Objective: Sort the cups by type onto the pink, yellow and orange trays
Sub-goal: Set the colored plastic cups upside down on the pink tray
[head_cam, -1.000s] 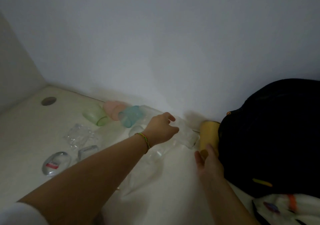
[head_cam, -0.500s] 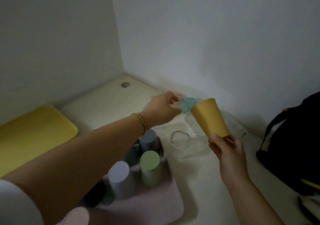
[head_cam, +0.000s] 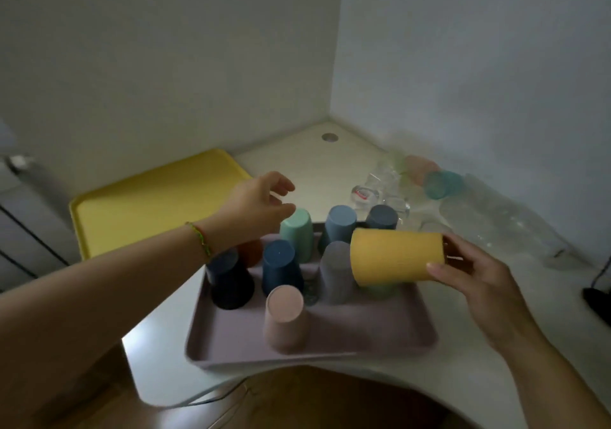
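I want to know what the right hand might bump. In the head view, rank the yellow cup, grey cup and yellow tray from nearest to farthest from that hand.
1. Yellow cup: held on its side in the right hand, above the pink tray.
2. Grey cup: upside down mid-tray, left of the hand.
3. Yellow tray: far left, by the wall.

Single head-worn wide-angle view, looking forward and down, close over the table [head_cam: 330, 164], facing the wall corner
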